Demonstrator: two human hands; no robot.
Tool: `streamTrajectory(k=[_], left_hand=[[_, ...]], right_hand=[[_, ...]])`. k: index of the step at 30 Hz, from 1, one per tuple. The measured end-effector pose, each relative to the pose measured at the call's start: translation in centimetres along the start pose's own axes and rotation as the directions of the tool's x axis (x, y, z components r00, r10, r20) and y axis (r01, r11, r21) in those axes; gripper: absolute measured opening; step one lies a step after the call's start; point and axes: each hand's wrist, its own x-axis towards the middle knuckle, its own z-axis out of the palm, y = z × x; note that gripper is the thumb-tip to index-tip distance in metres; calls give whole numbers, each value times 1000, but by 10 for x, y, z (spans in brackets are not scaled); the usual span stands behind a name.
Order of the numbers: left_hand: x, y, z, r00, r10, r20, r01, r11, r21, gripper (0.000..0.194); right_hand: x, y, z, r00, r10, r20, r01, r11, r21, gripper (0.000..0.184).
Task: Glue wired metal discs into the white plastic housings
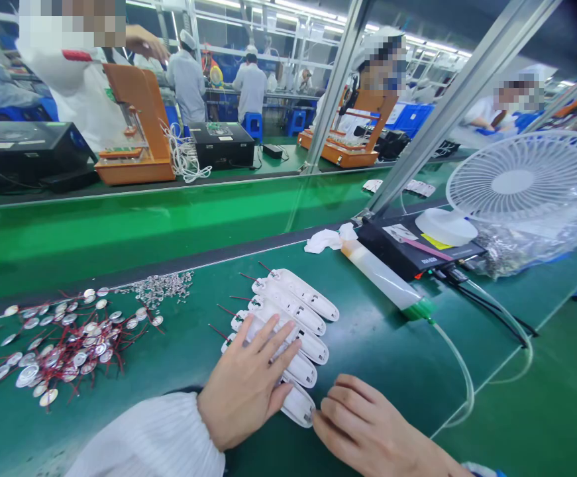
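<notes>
On the green surface (367, 338) lay white shells (289, 306), my left grip (246, 384) spread over them, my right grip (367, 424) curled at one tip, pinching or not, unclear. They seemed light, stiff, best held edgewise.

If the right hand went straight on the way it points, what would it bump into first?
The right hand would probably meet the nearest white casing first, at its rounded end; whether they touch is unclear.
</notes>
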Motion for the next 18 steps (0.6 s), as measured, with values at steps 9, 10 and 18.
streamTrajectory(k=[9,10,18], left_hand=[[1,0,-1,1000,-5,19,5,1000,-23,45],[1,0,-1,1000,-5,15,6,1000,-24,45],[-1,1,0,1000,-3,-5,3,1000,-21,45]], right_hand=[[0,2,-1,994,-109,-10,109,993,-48,53],[0,3,-1,992,-120,-22,119,991,-54,54],[-5,7,-7,995,-95,3,95,995,10,54]])
